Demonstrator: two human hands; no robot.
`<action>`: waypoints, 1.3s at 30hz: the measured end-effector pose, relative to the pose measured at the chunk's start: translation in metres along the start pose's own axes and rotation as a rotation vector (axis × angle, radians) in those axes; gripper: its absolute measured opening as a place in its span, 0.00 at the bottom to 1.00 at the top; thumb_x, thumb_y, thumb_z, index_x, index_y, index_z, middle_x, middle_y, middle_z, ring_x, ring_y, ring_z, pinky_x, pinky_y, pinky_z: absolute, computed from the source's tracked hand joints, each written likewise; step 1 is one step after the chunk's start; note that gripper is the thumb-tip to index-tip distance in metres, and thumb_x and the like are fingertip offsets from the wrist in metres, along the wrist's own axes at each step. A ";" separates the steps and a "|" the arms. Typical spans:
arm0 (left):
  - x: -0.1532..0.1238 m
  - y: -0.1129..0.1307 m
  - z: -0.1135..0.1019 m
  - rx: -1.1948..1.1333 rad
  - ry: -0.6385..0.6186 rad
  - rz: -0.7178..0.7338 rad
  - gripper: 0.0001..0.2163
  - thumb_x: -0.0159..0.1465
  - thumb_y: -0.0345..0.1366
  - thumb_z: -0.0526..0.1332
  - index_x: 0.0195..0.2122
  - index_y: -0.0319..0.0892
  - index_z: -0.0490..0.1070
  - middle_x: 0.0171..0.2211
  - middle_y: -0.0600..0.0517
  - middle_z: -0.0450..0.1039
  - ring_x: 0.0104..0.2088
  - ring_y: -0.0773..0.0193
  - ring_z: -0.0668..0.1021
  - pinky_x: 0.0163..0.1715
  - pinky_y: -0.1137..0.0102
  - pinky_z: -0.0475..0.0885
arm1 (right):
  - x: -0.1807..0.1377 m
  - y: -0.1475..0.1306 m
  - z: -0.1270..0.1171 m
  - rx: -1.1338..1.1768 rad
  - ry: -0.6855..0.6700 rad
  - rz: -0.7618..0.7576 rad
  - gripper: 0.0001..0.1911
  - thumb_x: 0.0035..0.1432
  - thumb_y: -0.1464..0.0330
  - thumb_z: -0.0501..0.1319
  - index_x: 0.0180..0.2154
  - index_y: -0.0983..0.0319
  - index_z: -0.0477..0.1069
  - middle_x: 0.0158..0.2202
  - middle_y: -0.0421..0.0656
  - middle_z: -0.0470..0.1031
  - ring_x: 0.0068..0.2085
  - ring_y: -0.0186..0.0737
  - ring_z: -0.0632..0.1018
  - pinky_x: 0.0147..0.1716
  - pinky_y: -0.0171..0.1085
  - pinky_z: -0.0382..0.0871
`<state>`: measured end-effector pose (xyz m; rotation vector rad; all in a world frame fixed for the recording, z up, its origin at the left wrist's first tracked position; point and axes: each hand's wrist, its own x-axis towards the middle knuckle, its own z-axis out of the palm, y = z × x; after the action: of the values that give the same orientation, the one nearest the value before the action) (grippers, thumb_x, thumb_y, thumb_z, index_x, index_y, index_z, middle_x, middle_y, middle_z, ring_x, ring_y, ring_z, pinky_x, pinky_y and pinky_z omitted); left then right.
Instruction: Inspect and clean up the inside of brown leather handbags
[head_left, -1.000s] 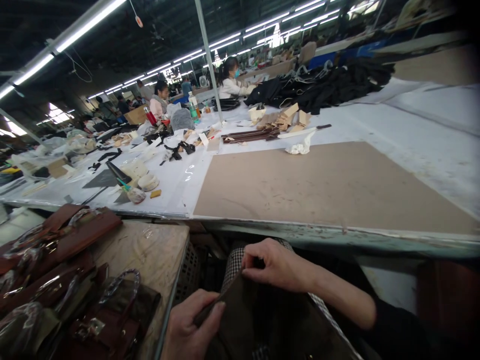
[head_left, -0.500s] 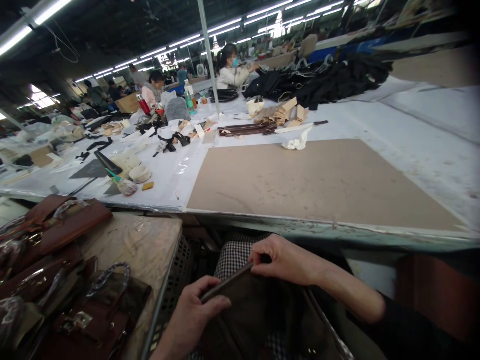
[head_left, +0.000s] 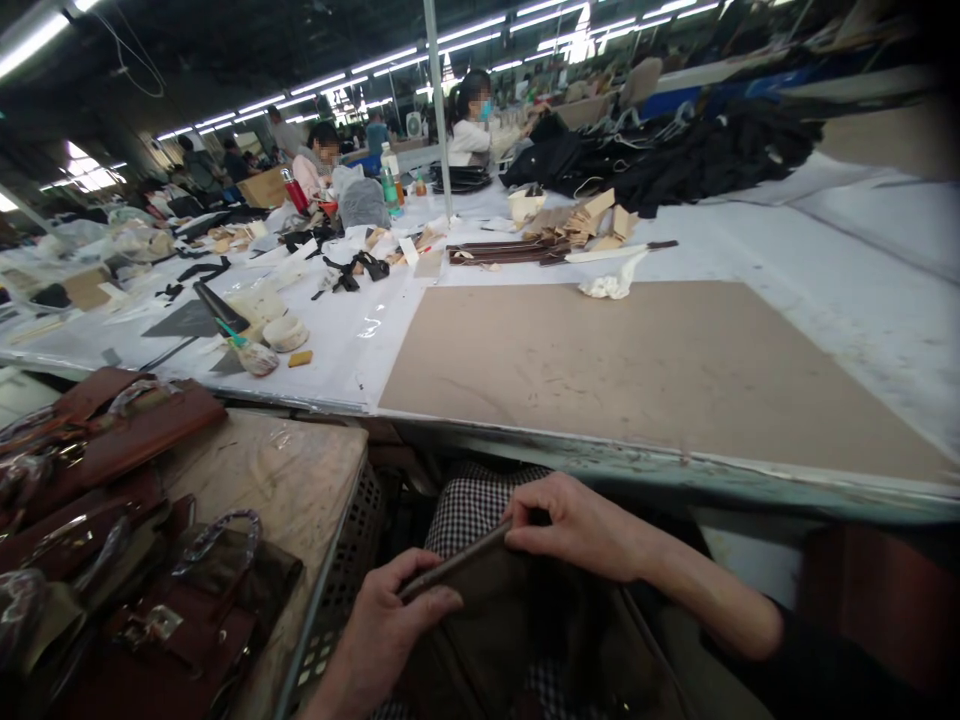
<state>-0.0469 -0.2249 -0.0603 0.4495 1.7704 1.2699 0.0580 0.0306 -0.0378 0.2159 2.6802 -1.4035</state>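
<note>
A dark olive-brown handbag (head_left: pixel 491 610) lies across my lap, its long edge facing up and slanting up to the right. My left hand (head_left: pixel 394 615) pinches the left end of this edge, thumb on the near side and fingers behind. At the right end of the same edge, my right hand (head_left: pixel 559 520) grips the rim between thumb and curled forefinger. The lower part of the bag sinks into shadow, and checked cloth (head_left: pixel 469 510) shows behind and below it.
On my left, finished brown handbags (head_left: pixel 180 630) with wrapped handles lie on a board-topped crate (head_left: pixel 300 460). Ahead stands a white worktable (head_left: pixel 337 350) bearing a tan mat (head_left: pixel 570 370), a glue brush (head_left: pixel 255 355), strips and black cloth (head_left: pixel 712 150). Two co-workers sit across it.
The view has turned slightly, so the table things sit a little further right. Both hands keep their hold on the bag's edge, with hardly any movement.
</note>
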 end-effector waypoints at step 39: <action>-0.010 0.036 -0.023 -0.114 -0.410 -0.011 0.23 0.61 0.41 0.70 0.57 0.42 0.75 0.49 0.44 0.79 0.53 0.49 0.78 0.53 0.60 0.70 | -0.009 -0.005 0.004 0.015 0.008 -0.085 0.09 0.55 0.71 0.66 0.37 0.57 0.84 0.34 0.38 0.84 0.37 0.41 0.82 0.38 0.33 0.69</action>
<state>-0.0671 -0.2303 -0.0222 0.5868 1.3485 1.1666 0.0661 0.0241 -0.0349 0.1106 2.7159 -1.4494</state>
